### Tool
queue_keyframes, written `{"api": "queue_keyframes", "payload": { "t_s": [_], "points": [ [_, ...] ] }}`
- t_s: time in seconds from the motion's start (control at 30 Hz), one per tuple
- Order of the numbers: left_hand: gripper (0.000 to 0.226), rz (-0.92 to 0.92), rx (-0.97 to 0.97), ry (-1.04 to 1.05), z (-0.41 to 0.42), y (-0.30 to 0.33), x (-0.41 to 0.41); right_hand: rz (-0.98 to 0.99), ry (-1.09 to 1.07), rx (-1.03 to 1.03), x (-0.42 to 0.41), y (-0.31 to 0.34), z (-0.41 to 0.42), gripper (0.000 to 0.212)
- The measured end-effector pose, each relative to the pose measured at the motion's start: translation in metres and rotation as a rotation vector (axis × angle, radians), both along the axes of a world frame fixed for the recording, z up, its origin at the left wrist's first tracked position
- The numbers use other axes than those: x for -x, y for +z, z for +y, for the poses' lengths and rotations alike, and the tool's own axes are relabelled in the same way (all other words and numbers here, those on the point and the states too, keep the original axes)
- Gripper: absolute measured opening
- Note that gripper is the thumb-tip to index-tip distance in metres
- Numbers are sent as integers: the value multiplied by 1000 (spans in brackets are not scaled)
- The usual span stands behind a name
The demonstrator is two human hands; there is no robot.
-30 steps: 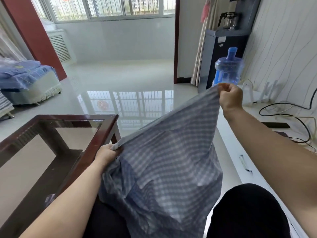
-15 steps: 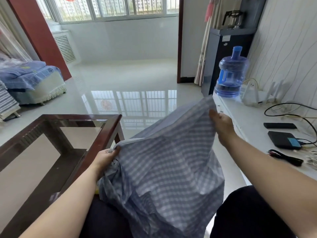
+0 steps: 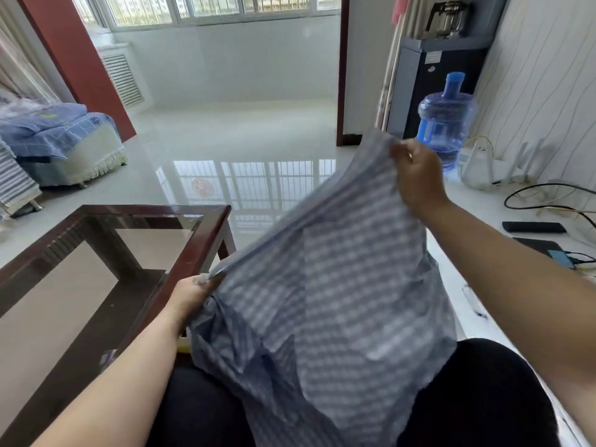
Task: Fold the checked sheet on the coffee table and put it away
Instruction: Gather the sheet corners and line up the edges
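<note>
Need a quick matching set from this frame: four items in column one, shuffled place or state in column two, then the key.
1. checked sheet
2. left hand
3. water jug
4. coffee table

A. stands by the right wall
B. grips the sheet's lower corner
C. held up, draping onto the lap
D. glass-topped, to the left of the sheet

Pairs: 1-C, 2-B, 3-A, 4-D

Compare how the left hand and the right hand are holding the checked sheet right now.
The left hand grips the blue-and-white checked sheet low, beside the dark wooden glass-topped coffee table; the right hand pinches it high, in front of the blue water bottle. The left arm is close to the body; the right reaches further out. Both grips sit on the sheet's upper edge, stretching it between them.
</note>
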State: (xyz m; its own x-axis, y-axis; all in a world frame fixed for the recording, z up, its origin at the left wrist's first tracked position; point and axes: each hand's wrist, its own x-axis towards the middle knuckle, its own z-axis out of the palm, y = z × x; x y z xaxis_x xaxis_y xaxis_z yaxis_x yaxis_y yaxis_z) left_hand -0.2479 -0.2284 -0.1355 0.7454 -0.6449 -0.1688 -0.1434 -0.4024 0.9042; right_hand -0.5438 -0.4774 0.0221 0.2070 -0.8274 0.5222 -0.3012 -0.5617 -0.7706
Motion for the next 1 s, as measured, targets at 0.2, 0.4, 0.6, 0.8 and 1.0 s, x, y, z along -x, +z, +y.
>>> {"api": "queue_keyframes", "payload": {
  "t_s": [0.2,0.4,0.6,0.8,1.0],
  "points": [
    [76,-91,-135,-70,-3,0,1,185,94,-213,14,-30,-19,28],
    [114,-204,47,-253,-36,44,48,323,114,131,-21,-21,23,27],
    [104,-233,94,-563,-49,104,84,702,420,507,-54,-24,80,18],
    [36,-165,72,-669,-49,137,105,584,478,418,-63,-23,84,20],
    [15,-156,213,-552,-53,131,108,61,682,-222,-45,-19,72,29]
  ]
}}
